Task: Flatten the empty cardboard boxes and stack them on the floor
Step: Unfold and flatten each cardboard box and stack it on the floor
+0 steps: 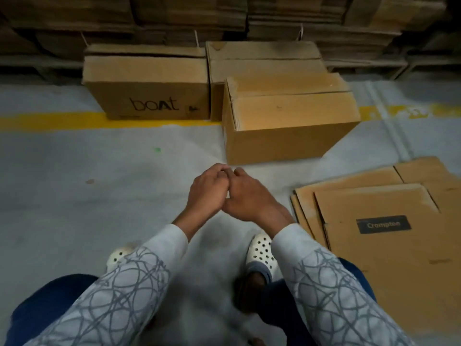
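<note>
The left hand [208,189] and right hand [250,197] meet in the air above the floor [99,171], touching side by side, fingers loosely curled, and nothing shows in either of them. Three boxes stand upright with their flaps closed toward the far edge of the floor. The boat box [147,96] is on the left and straddles the yellow line [50,121]. The back box [262,58] is just beside it on the right. The front box [287,121] stands before the back box, touching it or nearly so, and it is the box nearest the hands, just beyond the fingertips. On the right side of the floor lies the flat stack [374,213], several flattened boxes lying loosely one on another with their edges out of line, the top one bearing a dark Crompton label [383,224]. The stack is apart from the front box, with bare floor between them. Behind the boxes, along the far edge, tied bundles [174,16] of flat cardboard rise out of view. Below the hands are patterned grey sleeves [139,283], dark blue trousers and two white holed clogs [262,250] planted on the floor, the right one close to the near corner of the flat stack
</note>
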`<action>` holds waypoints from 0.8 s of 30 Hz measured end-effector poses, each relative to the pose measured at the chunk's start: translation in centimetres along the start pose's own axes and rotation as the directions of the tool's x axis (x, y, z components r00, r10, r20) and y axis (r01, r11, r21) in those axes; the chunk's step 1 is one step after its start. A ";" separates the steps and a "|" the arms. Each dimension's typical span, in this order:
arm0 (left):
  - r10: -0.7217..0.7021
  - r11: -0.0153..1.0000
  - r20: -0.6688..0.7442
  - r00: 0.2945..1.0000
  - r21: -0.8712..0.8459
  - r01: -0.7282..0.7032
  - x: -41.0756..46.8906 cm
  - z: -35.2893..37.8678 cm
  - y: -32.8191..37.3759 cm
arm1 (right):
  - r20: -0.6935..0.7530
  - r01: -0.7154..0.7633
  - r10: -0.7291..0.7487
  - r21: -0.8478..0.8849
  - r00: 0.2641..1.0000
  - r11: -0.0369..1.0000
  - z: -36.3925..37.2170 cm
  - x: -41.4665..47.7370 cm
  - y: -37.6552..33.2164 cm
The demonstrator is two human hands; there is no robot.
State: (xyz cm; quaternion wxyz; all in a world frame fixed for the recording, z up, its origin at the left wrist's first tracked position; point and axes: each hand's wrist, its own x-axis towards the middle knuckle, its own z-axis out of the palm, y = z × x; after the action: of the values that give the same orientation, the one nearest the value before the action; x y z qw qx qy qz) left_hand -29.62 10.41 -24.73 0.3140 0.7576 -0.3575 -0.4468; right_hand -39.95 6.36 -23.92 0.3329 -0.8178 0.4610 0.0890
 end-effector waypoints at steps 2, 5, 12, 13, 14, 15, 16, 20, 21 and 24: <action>-0.016 0.992 0.001 1.000 0.127 0.015 1.8 0.4 0.4 | 0.048 -0.015 0.016 -0.018 0.999 1.000 -1.5 2.2 1.2; -0.101 0.990 0.115 0.988 0.106 0.089 4.0 0.0 0.7 | 0.097 -0.050 0.048 0.027 0.994 0.998 -2.6 5.4 2.4; -0.157 0.986 0.165 0.974 0.075 0.146 9.3 -1.3 1.2 | 0.080 -0.057 0.057 0.007 0.995 0.998 -2.5 12.2 3.3; -0.133 0.990 0.195 0.972 0.069 0.122 10.0 -1.3 1.4 | 0.067 -0.065 0.067 -0.025 0.996 0.998 -2.7 13.2 3.7; -0.106 0.993 0.217 0.970 0.080 0.090 10.7 -1.2 1.6 | 0.055 -0.076 0.079 -0.055 0.995 0.996 -2.8 14.2 4.0; -0.087 0.993 0.228 0.970 0.097 0.066 11.2 -1.2 1.8 | 0.042 -0.093 0.096 -0.074 0.995 0.993 -2.7 15.2 4.5; -0.074 0.993 0.230 0.970 0.106 0.051 11.6 -1.2 1.9 | 0.022 -0.118 0.120 -0.086 0.993 0.989 -2.5 16.3 4.9; -0.080 0.985 0.248 0.965 0.166 0.039 12.8 -0.8 1.9 | -0.120 -0.267 0.255 -0.106 0.960 0.958 -1.8 20.4 7.1; -0.094 0.979 0.256 0.962 0.201 0.042 13.1 -0.8 1.7 | -0.164 -0.283 0.265 -0.097 0.950 0.954 -1.7 21.4 7.5; -0.126 0.962 0.269 0.955 0.267 0.051 13.5 -0.5 1.6 | -0.279 -0.260 0.227 -0.089 0.933 0.961 -2.2 24.0 8.4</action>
State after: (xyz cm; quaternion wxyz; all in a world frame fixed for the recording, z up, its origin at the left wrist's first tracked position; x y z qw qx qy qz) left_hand -24.95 -1.50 -29.34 0.1383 0.7353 -0.4191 -0.5144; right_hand -33.65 -14.69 -36.98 0.2027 -0.7779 0.5928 0.0476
